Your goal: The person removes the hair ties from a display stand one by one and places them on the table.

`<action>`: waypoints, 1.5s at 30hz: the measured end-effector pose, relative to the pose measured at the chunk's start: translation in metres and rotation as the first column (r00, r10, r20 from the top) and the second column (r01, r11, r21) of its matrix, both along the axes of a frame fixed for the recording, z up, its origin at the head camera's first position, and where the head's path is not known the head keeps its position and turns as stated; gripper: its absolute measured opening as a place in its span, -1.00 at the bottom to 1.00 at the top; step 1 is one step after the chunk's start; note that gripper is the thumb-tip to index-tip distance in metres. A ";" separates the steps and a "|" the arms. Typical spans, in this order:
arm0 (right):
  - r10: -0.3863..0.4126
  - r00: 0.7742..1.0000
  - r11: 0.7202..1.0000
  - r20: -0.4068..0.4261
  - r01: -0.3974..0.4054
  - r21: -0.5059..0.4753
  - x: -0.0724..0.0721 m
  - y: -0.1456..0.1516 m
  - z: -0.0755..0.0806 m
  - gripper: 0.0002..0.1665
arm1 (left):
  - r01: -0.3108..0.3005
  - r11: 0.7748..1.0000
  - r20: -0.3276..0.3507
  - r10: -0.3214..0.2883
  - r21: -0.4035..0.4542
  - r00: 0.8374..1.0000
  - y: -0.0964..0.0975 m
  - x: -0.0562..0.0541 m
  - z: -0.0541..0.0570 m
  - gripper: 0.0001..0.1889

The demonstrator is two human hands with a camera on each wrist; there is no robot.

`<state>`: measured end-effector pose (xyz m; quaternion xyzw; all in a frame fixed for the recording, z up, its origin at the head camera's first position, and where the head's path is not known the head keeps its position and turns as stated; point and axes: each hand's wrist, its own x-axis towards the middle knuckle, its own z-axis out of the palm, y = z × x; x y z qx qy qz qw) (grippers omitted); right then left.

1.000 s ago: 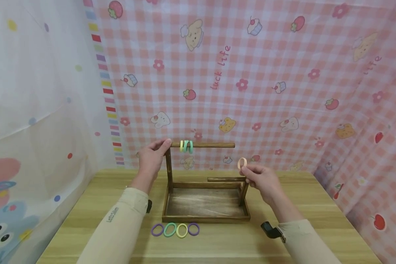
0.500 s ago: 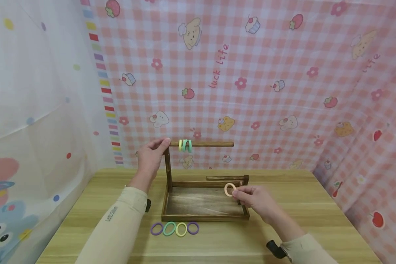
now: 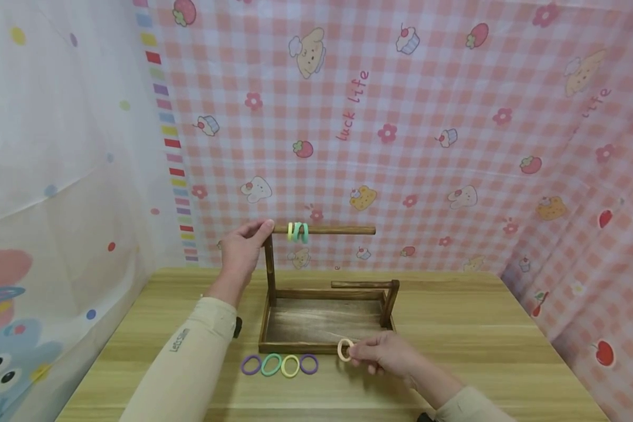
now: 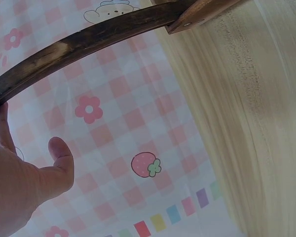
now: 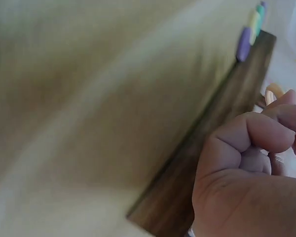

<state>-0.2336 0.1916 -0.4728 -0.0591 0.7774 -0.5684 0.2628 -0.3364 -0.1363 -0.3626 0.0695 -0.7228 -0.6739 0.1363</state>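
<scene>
In the head view my right hand point(image 3: 382, 353) pinches a pale peach ring point(image 3: 344, 350) by its edge, close to the front rim of the wooden stand's tray point(image 3: 290, 348). Its fingers are curled in the right wrist view, where the ring point(image 5: 274, 91) is partly hidden. My left hand point(image 3: 241, 252) grips the stand's tall post point(image 3: 269, 272) at its top corner. On the upper bar point(image 3: 343, 231) hang a yellow ring point(image 3: 290, 232) and green rings point(image 3: 303, 233). The lower bar point(image 3: 356, 285) on the right bears no ring.
In front of the tray, a row on the table point(image 3: 190, 328) holds a purple ring point(image 3: 251, 365), a green ring point(image 3: 271, 364), a yellow ring point(image 3: 290, 366) and another purple ring point(image 3: 309, 364). A pink checked curtain point(image 3: 401, 164) hangs behind.
My right hand has carried the peach ring from above the lower bar's post down and left to the tray's front rim. The left hand stays on the post.
</scene>
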 end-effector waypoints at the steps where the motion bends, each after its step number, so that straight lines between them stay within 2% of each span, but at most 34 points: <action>1: 0.006 1.000 1.000 0.010 -0.006 0.004 0.001 -0.002 -0.003 -0.65 | 0.002 1.000 0.000 -0.002 -0.001 1.000 0.000 0.000 0.000 -0.47; 9: -0.016 0.998 0.999 0.063 0.014 0.039 0.008 -0.017 -0.022 -0.70 | -0.002 1.000 0.015 0.002 -0.007 1.000 0.001 0.000 0.000 -0.48; 15: -0.053 0.996 0.994 0.076 0.045 0.100 0.009 -0.022 -0.026 -0.72 | -0.008 1.000 0.012 0.009 -0.007 1.000 0.001 0.001 0.001 -0.49; 24: -0.072 0.996 0.982 -0.043 0.079 0.171 0.013 -0.035 -0.025 -0.75 | -0.008 1.000 -0.004 0.008 -0.002 1.000 0.000 -0.001 -0.001 -0.53; 29: -0.094 0.992 0.976 -0.081 0.107 0.188 0.014 -0.040 -0.025 -0.76 | -0.008 1.000 -0.004 0.008 -0.005 1.000 0.001 -0.001 -0.002 -0.48; 39: -0.032 0.977 0.979 -0.210 0.073 0.191 0.018 -0.040 -0.023 -0.72 | -0.012 1.000 -0.001 0.012 -0.001 1.000 0.002 0.000 -0.001 -0.49; 45: -0.008 0.976 0.980 -0.219 0.051 0.192 0.019 -0.039 -0.023 -0.65 | -0.012 1.000 -0.004 0.012 0.005 1.000 0.002 0.000 -0.001 -0.46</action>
